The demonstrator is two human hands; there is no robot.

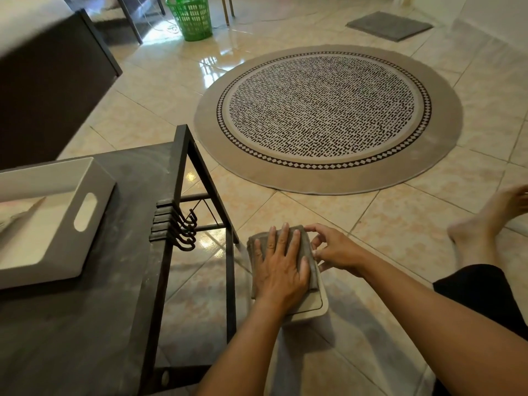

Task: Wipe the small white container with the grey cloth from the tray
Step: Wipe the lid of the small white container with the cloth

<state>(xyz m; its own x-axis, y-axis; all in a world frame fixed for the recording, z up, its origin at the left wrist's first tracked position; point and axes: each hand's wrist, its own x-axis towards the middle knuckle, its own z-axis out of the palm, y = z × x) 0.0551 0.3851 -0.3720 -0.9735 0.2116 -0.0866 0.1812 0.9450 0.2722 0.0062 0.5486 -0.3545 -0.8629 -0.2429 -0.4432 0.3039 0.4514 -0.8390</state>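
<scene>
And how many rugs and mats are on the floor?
2. The big round rug lies on the tiles in the middle of the room. The small grey mat lies at the far right, by the wall. More could be hidden out of view.

One head-worn wide-angle view looks forward and down, close over the tiled floor.

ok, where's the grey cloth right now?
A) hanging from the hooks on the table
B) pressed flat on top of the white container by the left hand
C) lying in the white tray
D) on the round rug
B: the left hand lies flat on the grey cloth, which covers the top of the small white container on the floor, while the right hand steadies its edge.
</scene>
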